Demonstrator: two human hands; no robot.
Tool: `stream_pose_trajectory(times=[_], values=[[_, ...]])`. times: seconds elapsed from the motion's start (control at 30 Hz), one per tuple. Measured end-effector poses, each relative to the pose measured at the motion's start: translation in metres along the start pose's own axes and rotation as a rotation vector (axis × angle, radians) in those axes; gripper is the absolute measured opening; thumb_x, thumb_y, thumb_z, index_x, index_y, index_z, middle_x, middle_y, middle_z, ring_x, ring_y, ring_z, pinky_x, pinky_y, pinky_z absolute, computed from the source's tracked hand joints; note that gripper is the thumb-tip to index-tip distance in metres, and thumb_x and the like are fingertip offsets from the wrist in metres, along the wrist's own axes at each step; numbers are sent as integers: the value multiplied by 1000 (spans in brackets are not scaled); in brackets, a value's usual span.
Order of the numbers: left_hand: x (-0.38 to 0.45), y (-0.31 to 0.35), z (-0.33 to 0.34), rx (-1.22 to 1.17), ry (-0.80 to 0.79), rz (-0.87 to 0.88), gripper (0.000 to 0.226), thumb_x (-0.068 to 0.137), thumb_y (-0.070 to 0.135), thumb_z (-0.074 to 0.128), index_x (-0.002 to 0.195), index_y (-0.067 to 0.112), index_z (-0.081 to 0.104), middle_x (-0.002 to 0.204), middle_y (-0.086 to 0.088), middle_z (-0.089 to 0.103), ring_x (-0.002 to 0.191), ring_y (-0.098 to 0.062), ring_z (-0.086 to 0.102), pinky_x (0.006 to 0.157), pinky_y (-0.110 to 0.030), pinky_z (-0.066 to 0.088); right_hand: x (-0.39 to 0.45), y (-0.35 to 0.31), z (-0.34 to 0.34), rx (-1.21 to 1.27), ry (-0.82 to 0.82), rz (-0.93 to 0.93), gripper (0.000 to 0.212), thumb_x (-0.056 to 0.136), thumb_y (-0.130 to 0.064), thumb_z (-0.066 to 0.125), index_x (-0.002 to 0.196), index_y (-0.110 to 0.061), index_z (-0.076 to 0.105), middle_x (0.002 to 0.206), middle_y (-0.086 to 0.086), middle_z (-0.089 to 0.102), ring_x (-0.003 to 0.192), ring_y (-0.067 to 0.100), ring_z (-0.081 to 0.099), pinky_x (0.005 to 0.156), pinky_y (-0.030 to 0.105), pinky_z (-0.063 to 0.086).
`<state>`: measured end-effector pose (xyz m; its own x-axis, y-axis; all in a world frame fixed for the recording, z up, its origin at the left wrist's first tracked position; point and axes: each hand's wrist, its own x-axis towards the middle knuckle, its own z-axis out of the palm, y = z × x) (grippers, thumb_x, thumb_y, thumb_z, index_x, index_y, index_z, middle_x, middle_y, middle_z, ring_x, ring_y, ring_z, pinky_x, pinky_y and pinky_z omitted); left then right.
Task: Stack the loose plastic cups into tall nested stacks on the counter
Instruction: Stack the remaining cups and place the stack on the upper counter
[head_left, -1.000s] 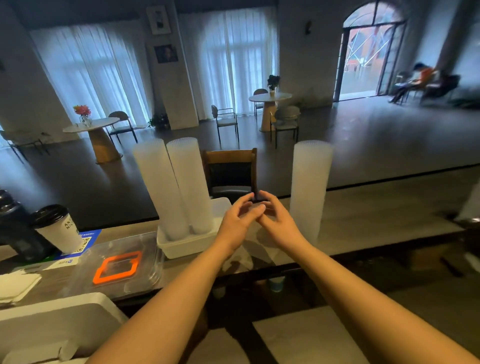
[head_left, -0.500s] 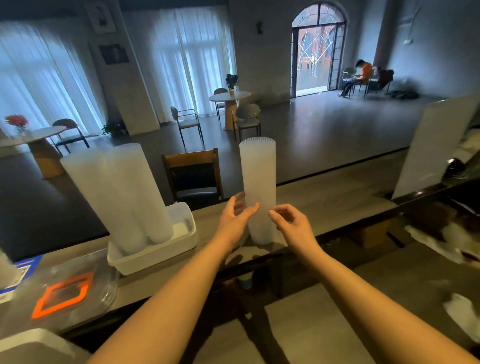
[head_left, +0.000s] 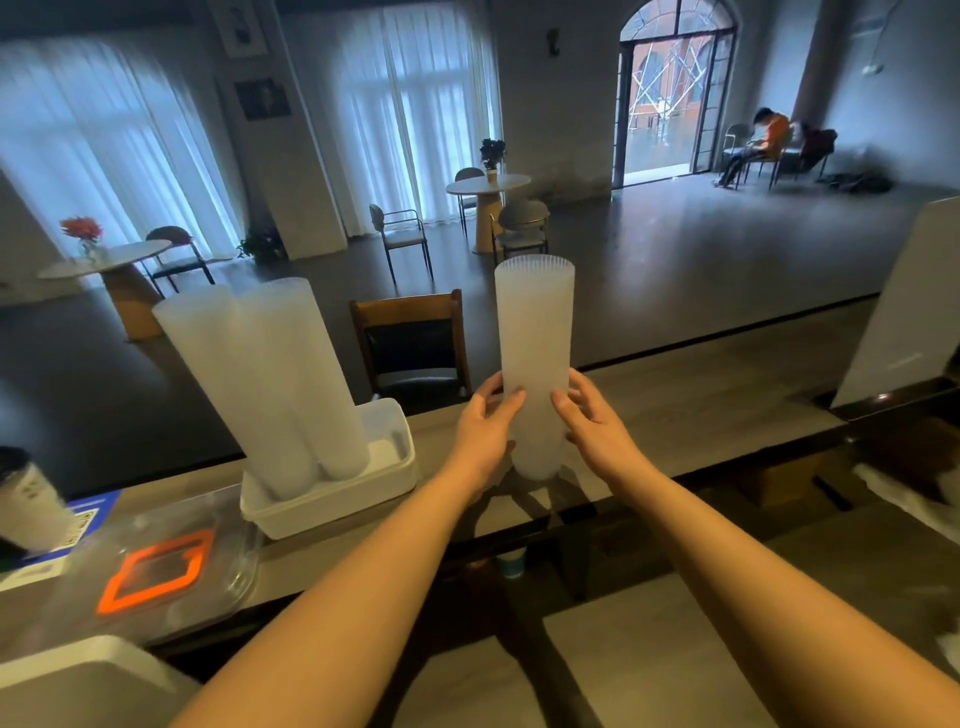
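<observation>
A tall nested stack of frosted plastic cups (head_left: 535, 332) stands upright on the wooden counter (head_left: 701, 405), straight ahead of me. My left hand (head_left: 485, 423) wraps its lower left side, thumb in front and fingers behind. My right hand (head_left: 595, 423) holds the lower right side the same way. Two more tall cup stacks (head_left: 270, 379) lean to the left inside a white tray (head_left: 384, 483) at my left. No loose single cups are in view.
A clear lid with an orange seal (head_left: 156, 577) lies left of the tray, and a paper coffee cup (head_left: 26, 504) stands at the far left. A wooden chair (head_left: 410, 343) sits behind the counter. A white panel (head_left: 898, 306) stands at the right end.
My hands were together in front of the stack, then came apart and closed around its lower part. My view swung right, then back a little to the left.
</observation>
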<state>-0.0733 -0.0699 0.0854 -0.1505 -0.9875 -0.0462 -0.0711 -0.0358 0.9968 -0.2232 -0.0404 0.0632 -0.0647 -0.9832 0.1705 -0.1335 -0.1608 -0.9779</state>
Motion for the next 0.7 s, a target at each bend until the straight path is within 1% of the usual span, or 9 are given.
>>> stream_pose_trajectory(times=[0.07, 0.13, 0.17, 0.23, 0.3, 0.37, 0.5, 0.63, 0.7], values=[[0, 9, -8, 16, 24, 58, 48, 99, 31, 57, 145, 28, 42, 129, -4, 56, 122, -23, 53, 95, -43, 49, 4, -10, 5, 12, -10, -26, 43, 101, -44, 50, 142, -41, 39, 126, -14, 57, 114, 3, 56, 86, 25, 48], [0, 17, -17, 48, 71, 143, 47, 99, 32, 57, 145, 27, 45, 119, 0, 58, 118, -21, 55, 96, -43, 51, 9, -22, 12, 15, -22, -48, 42, 101, -44, 51, 141, -43, 38, 123, -19, 56, 110, -2, 56, 84, 22, 46], [-1, 21, -24, 53, 98, 179, 47, 99, 34, 57, 144, 27, 46, 115, 2, 59, 115, -20, 56, 98, -44, 51, 12, -29, 17, 16, -31, -59, 42, 100, -43, 53, 140, -44, 38, 122, -20, 57, 107, -6, 57, 82, 20, 45], [-4, 28, -39, 26, 143, 207, 45, 96, 40, 59, 140, 33, 50, 115, 1, 61, 114, -19, 58, 100, -46, 51, 19, -42, 29, 9, -54, -77, 41, 100, -43, 56, 137, -46, 39, 120, -23, 57, 102, -12, 58, 80, 17, 44], [-8, 33, -56, -1, 188, 201, 36, 95, 42, 62, 130, 39, 55, 118, -2, 63, 113, -20, 60, 96, -46, 54, 26, -53, 42, 4, -84, -91, 42, 98, -45, 58, 136, -46, 40, 121, -20, 57, 106, -6, 58, 79, 19, 45], [-12, 39, -73, -41, 247, 200, 25, 94, 38, 64, 118, 37, 57, 115, -1, 63, 111, -21, 62, 91, -43, 57, 33, -61, 57, 15, -112, -107, 43, 97, -46, 59, 136, -45, 41, 122, -17, 57, 107, 1, 58, 79, 20, 47], [-18, 44, -108, -39, 354, 218, 24, 93, 37, 66, 115, 30, 58, 111, 6, 63, 108, -19, 62, 80, -32, 55, 45, -68, 93, 3, -170, -146, 52, 96, -49, 59, 142, -41, 37, 126, -13, 55, 110, 4, 57, 80, 23, 50], [-21, 42, -139, -29, 422, 210, 24, 93, 35, 66, 116, 31, 57, 120, 1, 61, 113, -19, 59, 86, -35, 56, 56, -65, 128, -3, -237, -156, 57, 95, -53, 58, 145, -40, 35, 135, -4, 54, 117, 14, 57, 86, 31, 54], [-21, 38, -151, -41, 446, 192, 27, 93, 35, 66, 118, 31, 56, 125, -2, 61, 115, -18, 58, 89, -37, 55, 60, -64, 142, -6, -254, -153, 56, 96, -50, 57, 146, -38, 35, 133, -4, 54, 116, 13, 57, 84, 27, 52]])
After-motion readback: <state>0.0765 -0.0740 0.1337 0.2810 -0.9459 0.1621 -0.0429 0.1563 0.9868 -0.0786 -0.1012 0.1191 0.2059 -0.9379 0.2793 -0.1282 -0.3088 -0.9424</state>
